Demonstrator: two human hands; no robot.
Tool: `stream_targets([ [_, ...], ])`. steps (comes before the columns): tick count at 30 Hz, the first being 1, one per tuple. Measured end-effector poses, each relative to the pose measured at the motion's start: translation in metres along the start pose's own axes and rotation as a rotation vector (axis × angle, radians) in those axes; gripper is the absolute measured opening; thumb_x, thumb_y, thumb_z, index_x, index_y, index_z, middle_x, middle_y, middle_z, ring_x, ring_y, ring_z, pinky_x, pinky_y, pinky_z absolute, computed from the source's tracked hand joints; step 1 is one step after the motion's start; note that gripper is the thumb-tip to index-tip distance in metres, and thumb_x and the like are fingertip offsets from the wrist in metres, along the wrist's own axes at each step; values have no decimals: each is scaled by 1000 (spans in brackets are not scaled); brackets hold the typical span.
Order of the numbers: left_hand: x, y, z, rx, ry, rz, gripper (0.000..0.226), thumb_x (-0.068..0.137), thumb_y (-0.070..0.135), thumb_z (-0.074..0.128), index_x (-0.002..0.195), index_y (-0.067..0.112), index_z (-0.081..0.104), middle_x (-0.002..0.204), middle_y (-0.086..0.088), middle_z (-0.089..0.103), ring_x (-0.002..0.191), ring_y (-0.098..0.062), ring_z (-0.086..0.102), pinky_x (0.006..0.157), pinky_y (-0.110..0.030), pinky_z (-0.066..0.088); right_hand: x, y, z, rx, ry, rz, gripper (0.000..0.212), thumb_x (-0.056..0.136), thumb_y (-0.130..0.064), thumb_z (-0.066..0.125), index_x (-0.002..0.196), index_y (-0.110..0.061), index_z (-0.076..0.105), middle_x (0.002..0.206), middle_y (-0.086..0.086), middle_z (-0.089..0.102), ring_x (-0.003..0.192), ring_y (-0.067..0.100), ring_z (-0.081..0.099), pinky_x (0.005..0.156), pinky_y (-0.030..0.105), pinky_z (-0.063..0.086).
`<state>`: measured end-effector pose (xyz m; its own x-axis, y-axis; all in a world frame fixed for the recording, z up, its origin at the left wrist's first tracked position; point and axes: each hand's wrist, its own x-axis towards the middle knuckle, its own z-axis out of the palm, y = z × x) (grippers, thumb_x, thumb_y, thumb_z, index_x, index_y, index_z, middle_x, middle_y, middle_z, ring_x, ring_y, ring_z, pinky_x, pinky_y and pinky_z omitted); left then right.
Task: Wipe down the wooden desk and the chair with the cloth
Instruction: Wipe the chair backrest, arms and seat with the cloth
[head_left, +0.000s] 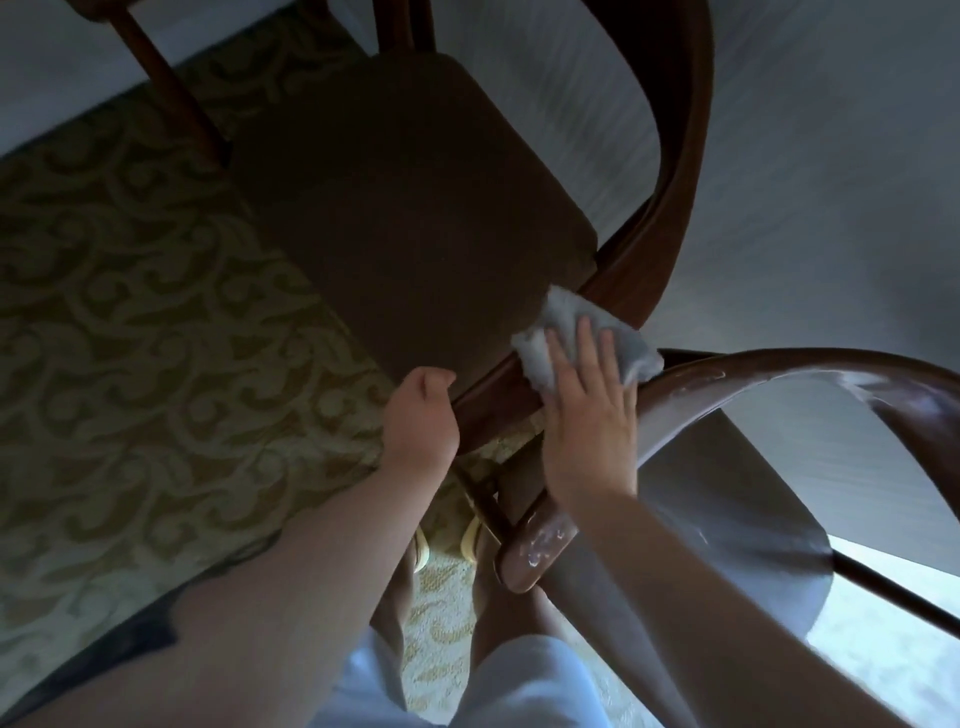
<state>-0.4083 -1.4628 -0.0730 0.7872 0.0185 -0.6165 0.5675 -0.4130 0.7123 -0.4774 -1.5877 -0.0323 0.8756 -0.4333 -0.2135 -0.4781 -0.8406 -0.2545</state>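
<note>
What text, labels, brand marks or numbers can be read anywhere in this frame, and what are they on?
None can be read.
The cloth under the right hand: plain, no tag showing.
The chair, its seat edge gripped by the left hand: bare wood and dark cushion, no label; the pale streaks on its armrest are smears, not writing.
The carpet: scroll pattern only.

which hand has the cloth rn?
The right hand: its straight fingers press the white cloth flat against the chair frame by the seat corner. The left hand has no cloth; it grips the seat's near edge.
</note>
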Motion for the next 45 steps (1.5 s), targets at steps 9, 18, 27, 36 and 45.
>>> stream_targets([
  [9, -29, -18, 3, 149, 201, 84, 34, 103, 30, 26, 99, 24, 59, 92, 9, 57, 87, -13, 55, 75, -32, 42, 13, 5, -3, -26, -46, -78, 64, 99, -14, 41, 155, -30, 14, 163, -4, 5, 150, 18, -7, 120, 53, 12],
  [18, -32, -11, 8, 298, 207, 234, 51, 100, 37, 15, 116, 19, 60, 122, 0, 63, 112, -21, 58, 94, -45, 47, 33, 12, -14, -248, -247, -407, 64, 97, -24, 25, 153, -35, -4, 162, -6, -12, 146, 17, -19, 120, 54, -2],
  [27, -27, -7, 25, 463, 250, 291, 60, 96, 37, 10, 119, 15, 60, 126, -3, 62, 116, -22, 57, 97, -43, 46, 41, 12, -8, -215, -254, -474, 55, 103, -36, 26, 154, -36, 6, 164, -3, -2, 149, 21, -13, 120, 53, 1],
  [36, -17, 46, 73, 718, 216, 222, 38, 102, 33, 30, 131, 26, 53, 140, 8, 52, 130, -15, 42, 105, -41, 29, 73, 42, -34, -239, -239, -417, 56, 102, -34, 19, 154, -36, -2, 163, -4, -11, 148, 20, -18, 119, 49, -9],
  [45, 12, 96, 128, 699, 96, 170, 30, 98, 33, 35, 119, 24, 54, 123, 5, 58, 116, -20, 49, 91, -39, 38, 112, 91, -51, -152, -233, -457, 57, 97, -41, 13, 154, -37, 13, 164, -6, 1, 148, 15, -15, 117, 46, -11],
])
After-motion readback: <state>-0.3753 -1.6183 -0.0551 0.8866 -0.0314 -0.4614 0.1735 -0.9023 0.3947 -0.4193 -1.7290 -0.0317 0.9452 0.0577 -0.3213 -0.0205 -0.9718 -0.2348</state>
